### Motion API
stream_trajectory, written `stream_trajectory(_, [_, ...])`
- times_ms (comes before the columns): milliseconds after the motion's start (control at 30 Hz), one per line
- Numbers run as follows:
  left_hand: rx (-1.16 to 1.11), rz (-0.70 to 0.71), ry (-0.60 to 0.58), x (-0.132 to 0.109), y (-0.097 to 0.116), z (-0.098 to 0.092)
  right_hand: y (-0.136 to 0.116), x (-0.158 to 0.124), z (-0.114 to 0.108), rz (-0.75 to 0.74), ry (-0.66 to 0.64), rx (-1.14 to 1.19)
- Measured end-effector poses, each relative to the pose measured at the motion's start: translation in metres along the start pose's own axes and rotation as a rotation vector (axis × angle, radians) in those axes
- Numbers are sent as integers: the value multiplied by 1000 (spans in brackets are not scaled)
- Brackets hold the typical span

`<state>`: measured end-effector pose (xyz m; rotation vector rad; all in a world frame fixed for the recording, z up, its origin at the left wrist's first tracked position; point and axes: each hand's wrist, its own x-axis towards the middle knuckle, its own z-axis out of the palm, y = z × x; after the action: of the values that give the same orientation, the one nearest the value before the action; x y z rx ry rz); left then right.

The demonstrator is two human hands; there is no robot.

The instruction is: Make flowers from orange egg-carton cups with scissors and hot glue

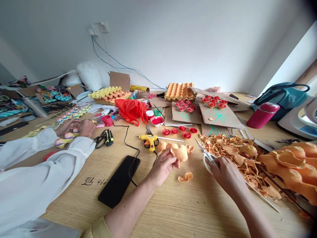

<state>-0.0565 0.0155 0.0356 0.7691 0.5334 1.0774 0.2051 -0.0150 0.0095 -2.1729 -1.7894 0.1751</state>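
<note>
At the lower centre of the frame, the left grip pinched an orange cup; the right grip held scissors. Good handling required light pressure, scissors pointed clear of fingers.

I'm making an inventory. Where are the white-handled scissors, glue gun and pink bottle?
White-handled scissors (206, 153): head view, where blades meet handles.
Glue gun (148, 137): head view, yellow barrel.
Pink bottle (262, 116): head view, middle of its body.

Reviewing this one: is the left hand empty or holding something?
Holding something: the left hand has a curved orange piece pinched at its edge between thumb and fingers.
</note>
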Motion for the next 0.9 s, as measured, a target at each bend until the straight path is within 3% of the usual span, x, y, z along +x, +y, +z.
stream_trajectory(133, [-44, -72, 4, -1, -10, -1, 1, -8, -13, 85, -50, 415])
stream_trajectory(233, [-30, -114, -59, -2, -13, -3, -10, -13, -21, 31, -97, 854])
stream_trajectory(333, [59, -101, -99, -5, -12, -2, -23, -19, -20, 3, -133, 1104])
stream_trajectory(567, [553, 30, -183, -15, -4, 11, -42, -29, -6, -33, -164, 1291])
stream_trajectory(900, [708, 80, -244, -20, -7, 17, -57, -30, -18, -29, -63, 1355])
